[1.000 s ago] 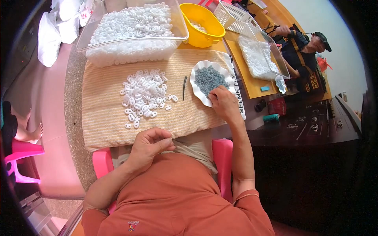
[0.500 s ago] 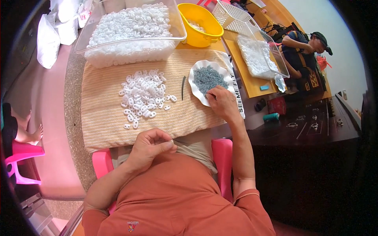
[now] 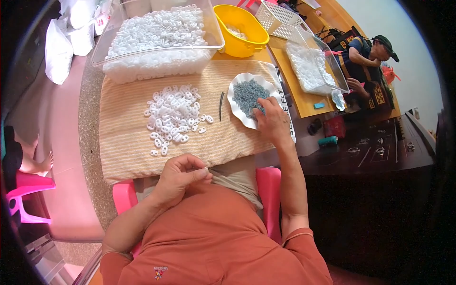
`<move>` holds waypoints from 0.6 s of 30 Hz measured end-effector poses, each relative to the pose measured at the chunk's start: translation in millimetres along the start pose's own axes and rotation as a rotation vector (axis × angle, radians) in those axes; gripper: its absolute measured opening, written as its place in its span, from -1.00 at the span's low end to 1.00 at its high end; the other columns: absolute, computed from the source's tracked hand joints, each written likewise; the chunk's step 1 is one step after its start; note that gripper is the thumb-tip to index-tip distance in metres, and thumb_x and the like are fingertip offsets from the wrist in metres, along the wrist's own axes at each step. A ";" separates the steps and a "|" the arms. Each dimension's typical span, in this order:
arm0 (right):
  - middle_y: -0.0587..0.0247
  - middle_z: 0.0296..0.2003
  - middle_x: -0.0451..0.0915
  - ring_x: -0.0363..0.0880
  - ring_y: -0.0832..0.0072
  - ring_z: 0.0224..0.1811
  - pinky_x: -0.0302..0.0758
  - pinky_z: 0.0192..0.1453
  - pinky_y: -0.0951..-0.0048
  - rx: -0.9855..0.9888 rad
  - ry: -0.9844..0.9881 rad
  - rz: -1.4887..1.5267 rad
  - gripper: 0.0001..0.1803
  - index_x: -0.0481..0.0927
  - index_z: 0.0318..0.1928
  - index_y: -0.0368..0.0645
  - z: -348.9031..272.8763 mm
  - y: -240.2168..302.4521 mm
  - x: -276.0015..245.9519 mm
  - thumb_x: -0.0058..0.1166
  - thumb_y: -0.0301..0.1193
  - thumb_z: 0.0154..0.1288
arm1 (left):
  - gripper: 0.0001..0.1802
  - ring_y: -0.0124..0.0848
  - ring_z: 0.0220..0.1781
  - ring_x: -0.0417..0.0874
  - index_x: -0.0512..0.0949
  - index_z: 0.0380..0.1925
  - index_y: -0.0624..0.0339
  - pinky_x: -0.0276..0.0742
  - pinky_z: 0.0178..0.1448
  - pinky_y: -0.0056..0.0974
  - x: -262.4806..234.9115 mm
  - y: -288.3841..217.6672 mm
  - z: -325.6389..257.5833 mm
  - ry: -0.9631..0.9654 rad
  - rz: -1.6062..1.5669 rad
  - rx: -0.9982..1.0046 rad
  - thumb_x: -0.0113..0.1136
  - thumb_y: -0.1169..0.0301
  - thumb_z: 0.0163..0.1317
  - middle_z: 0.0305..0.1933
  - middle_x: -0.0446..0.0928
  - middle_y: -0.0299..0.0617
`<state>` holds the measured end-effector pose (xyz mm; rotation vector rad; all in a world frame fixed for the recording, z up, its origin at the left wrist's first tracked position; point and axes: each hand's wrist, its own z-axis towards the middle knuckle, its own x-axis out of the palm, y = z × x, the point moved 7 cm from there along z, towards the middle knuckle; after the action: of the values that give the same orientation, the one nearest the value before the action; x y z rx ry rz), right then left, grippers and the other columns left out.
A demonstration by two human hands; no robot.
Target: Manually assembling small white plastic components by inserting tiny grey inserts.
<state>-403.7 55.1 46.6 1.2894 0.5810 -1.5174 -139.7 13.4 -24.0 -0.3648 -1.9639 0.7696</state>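
Note:
My left hand (image 3: 183,179) is held low in front of my belly, thumb and forefinger pinched together. A whitish bit shows at its fingertips, too small to make out. My right hand (image 3: 273,119) reaches over the near right rim of a white scalloped plate (image 3: 236,112); its thumb and fingers are apart at the edge of a heap of small grey-blue pieces (image 3: 250,96). Left of the plate lies a thin dark strip (image 3: 221,106). Farther left, small white two-hole plastic pieces (image 3: 173,111) form a loose pile on a striped cloth (image 3: 123,137).
A clear bin (image 3: 159,57) full of white pieces stands at the back, beside a yellow tub (image 3: 242,35). To the right, another clear bin (image 3: 308,69) and a white basket (image 3: 278,20) sit on a wooden table. Another person (image 3: 365,61) sits beyond. A pink stool (image 3: 31,185) is at left.
My right hand has shifted slightly right over the plate, and its pinched fingers have parted. My left hand keeps its pinch in nearly the same place. The other person's arms have moved.

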 end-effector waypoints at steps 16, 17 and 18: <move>0.10 -0.26 0.56 0.58 0.02 -0.25 0.50 -0.16 0.06 0.033 0.081 0.000 -0.91 0.57 -0.28 -0.10 6.8 -22.0 16.3 0.07 -0.39 0.23 | -0.86 -0.40 -0.27 0.68 0.51 -0.27 0.28 0.65 -0.14 -0.33 -1.0 2.8 0.2 0.000 -0.003 0.009 0.23 0.60 0.17 -0.33 0.61 -0.17; 0.10 -0.26 0.56 0.58 0.02 -0.25 0.50 -0.16 0.06 0.033 0.081 0.000 -0.91 0.57 -0.28 -0.10 6.4 -22.8 17.1 0.07 -0.39 0.23 | -0.86 -0.40 -0.27 0.68 0.51 -0.27 0.28 0.65 -0.14 -0.33 -1.1 2.6 0.2 -0.002 -0.003 0.014 0.23 0.60 0.16 -0.33 0.61 -0.17; 0.10 -0.26 0.56 0.59 0.02 -0.25 0.50 -0.15 0.06 0.032 0.082 0.006 -0.90 0.56 -0.28 -0.11 5.8 -23.6 18.1 0.07 -0.39 0.23 | -0.86 -0.40 -0.27 0.68 0.51 -0.27 0.28 0.65 -0.14 -0.33 -0.6 3.0 0.1 -0.002 -0.002 0.014 0.23 0.60 0.16 -0.33 0.61 -0.17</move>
<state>-425.7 51.9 26.0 1.3814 0.6072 -1.4795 -139.8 15.3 -26.4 -0.3535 -1.9597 0.7825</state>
